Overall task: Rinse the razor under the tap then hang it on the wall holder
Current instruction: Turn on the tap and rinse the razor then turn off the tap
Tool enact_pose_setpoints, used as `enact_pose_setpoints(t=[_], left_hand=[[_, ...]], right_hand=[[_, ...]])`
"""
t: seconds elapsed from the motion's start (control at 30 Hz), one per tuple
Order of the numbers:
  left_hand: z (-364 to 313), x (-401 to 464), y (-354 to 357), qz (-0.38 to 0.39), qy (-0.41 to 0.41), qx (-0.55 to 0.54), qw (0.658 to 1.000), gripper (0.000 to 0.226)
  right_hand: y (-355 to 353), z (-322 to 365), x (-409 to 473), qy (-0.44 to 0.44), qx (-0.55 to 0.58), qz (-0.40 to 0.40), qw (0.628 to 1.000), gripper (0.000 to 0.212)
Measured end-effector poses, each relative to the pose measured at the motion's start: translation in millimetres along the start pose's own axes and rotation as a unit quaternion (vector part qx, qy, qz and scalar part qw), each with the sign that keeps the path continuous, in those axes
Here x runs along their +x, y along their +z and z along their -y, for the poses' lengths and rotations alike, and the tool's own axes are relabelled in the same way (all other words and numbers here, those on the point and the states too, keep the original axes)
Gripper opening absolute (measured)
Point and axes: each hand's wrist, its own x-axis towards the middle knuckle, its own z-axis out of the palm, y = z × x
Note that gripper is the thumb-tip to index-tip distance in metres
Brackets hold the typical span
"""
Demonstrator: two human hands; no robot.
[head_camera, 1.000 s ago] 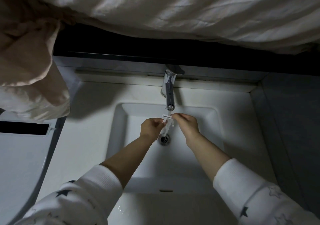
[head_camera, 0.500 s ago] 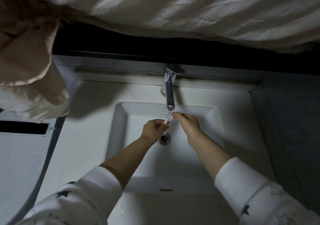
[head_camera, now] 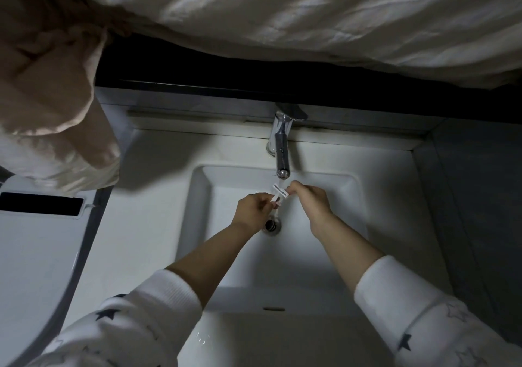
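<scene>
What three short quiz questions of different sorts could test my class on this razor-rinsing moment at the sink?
1. True or false: the razor is under the tap spout.
2. Which hand grips the razor's handle? A left, B right.
3. Fill in: below the razor, in the sink, lies the ____.

Key: 1 true; 2 A, while the right hand touches the razor's head; 3 drain.

White star-printed sleeves are being worn.
Both sleeves [head_camera: 141, 321] are being shown pushed up with ribbed cuffs, dark stars scattered on them; the forearms and hands are being left bare.
</scene>
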Motion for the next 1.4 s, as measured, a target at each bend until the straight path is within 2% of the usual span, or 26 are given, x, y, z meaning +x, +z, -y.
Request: enact_pose_setpoints(t=[0.23,0.43,0.8,0.97,1.13,1.3,1.4], left_hand=[[2,-3,0,0.002,-0.002,-0.018,1.000,0.024],[7,-2,0,-0.006,0.011,0.003,1.000,0.024],[3,1,-1,0.020,0.066,-0.006,0.998,0.025],[-1,8,-12,-0.003,0.088,0.057,0.994,0.025],[2,11,-21,-0.003,0.102,0.118,0.988,0.024],[5,6,-22,-0.029,0.138,0.208,0.968,0.025],[7,6,-22,-0.056,0.161,0.232,0.958,0.028]], right_hand=[[5,-5,2,-0.016,0.017,-0.002,1.000,0.029],[5,-10,1,-0.036,0.011,0.019,0.999,0.022],[-2,8,3,-0.028,0.028,0.031,0.999,0.032],[1,18,6,-0.037,0.032,0.049,0.998,0.026],[2,19,7,-0.028,0.017,0.061,0.998,0.030],[-3,13,5,-0.015,0.016,0.085,0.996,0.024],[-5,7,7,-0.019,0.015,0.103,0.994,0.028]])
